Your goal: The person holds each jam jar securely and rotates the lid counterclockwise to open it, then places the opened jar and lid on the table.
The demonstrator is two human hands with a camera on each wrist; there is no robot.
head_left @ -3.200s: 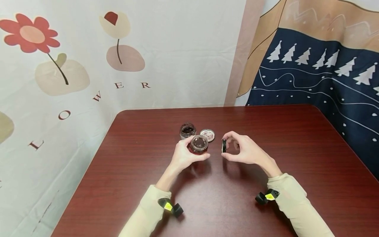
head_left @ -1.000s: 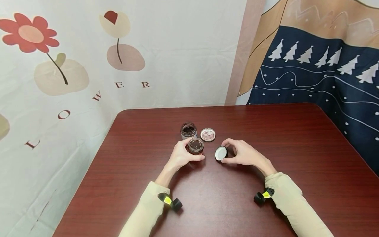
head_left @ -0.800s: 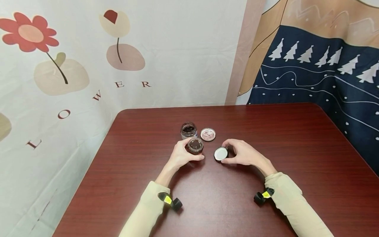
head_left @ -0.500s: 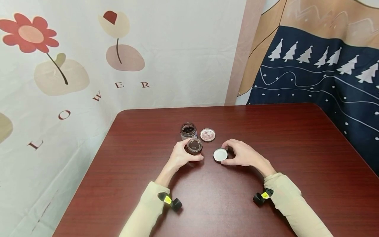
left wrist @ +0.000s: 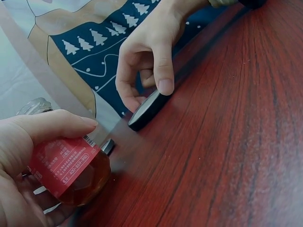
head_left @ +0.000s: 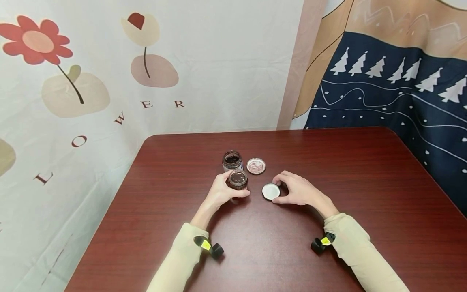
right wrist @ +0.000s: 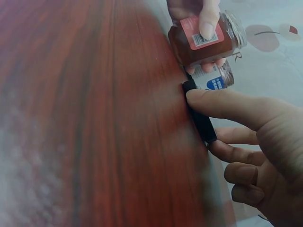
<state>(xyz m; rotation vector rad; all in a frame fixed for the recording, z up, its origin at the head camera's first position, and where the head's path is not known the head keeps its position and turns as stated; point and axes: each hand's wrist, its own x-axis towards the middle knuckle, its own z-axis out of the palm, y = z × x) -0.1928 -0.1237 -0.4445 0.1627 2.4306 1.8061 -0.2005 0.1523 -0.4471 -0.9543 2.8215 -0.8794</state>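
My left hand (head_left: 221,190) grips a glass jar (left wrist: 71,163) with a red label; its mouth is uncovered and something dark shows inside. Between thumb and fingertips, my right hand (head_left: 297,190) holds a black lid (head_left: 271,192) by its edge, white inner face up. The lid lies at the tabletop; whether it rests flat on it is hard to tell. A second uncovered glass jar (head_left: 232,160), with dark contents and a white and blue label, stands just behind the held jar. Right of that jar lies another lid (head_left: 256,166), its smeared inner side up.
The reddish-brown wooden table (head_left: 175,174) has rounded far corners. Behind it hang a pale flower-printed cloth (head_left: 226,73) and a dark blue cloth with white trees (head_left: 383,97).
The black lid has turned from edge-on to inner face up and come down toward the table. My left hand has shifted the held jar slightly left. The second jar and its neighbouring lid stay put.
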